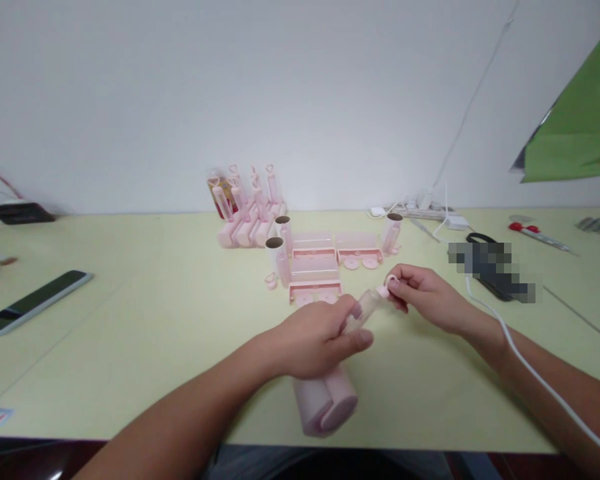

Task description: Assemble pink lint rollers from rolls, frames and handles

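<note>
We've got the left hand (325, 337) wrapped round a slim clear plastic tube (363, 312), thumb and fingers on its sides; the right hand (423, 293) pinches the small pale pink loop-topped cap (383, 291) at the tube's far right end; hands apart, bridged by tube and cap; can't tell if the cap is fully seated.

Tube is tilted, mid-scene, over the pale yellow-green tabletop (130, 320); the pale pink twin-cylinder plastic case (325, 403) sits just under the left hand, by the near edge; our hand hides its top, so contact is unclear.

Risks as we judge them: off-axis pull on the loop could bend or crack the cap neck; too hard a squeeze could flex the thin tube wall; a low left wrist could knock the case off the near edge; the white cable (530, 370) crosses our right forearm and could snag; a slip toward the far side could hit the pink trays with clear half-round covers (315, 270).
</note>
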A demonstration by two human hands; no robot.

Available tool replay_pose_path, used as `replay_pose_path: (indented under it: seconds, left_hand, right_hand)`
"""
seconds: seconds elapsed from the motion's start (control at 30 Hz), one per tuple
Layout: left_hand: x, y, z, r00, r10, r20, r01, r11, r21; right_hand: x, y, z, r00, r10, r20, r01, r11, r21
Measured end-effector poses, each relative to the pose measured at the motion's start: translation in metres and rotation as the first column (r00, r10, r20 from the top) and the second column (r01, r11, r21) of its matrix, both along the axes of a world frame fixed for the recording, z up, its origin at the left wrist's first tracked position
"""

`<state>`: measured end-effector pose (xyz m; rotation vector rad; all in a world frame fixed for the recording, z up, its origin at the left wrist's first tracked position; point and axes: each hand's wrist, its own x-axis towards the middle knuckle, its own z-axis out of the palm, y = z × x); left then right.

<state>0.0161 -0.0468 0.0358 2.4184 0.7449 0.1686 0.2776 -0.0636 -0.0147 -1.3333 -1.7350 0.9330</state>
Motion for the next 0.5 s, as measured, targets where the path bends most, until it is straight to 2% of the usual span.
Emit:
replay_pose_path:
  seconds: [0.07, 0.13, 0.23, 0.4, 0.5]
  left_hand:
    - [-0.001, -0.001, 0.001, 0.996, 0.0, -0.091, 0.009, 0.995, 0.099]
    - [0.0, -0.002, 0.0, 0.988, 0.016, -0.152, 0.013, 0.981, 0.192]
    - [0.001, -0.002, -0.001, 0.978, 0.018, -0.208, 0.038, 0.964, 0.263]
    - [0.001, -0.001, -0.001, 0.971, 0.005, -0.239, 0.067, 0.954, 0.293]
    - [-0.001, 0.0, -0.002, 0.97, -0.017, -0.243, 0.089, 0.954, 0.288]
  right_hand:
    - [-0.011, -0.01, 0.005, 0.978, 0.079, -0.191, -0.09, 0.995, -0.053]
    - [-0.018, -0.017, 0.006, 0.96, 0.105, -0.258, -0.126, 0.99, -0.068]
    - [-0.021, -0.022, 0.004, 0.968, 0.08, -0.239, -0.097, 0.994, -0.059]
    - [-0.023, -0.024, -0.001, 0.972, 0.084, -0.217, -0.099, 0.994, -0.056]
    - [-0.023, -0.023, 0.0, 0.988, 0.132, -0.086, -0.136, 0.989, -0.054]
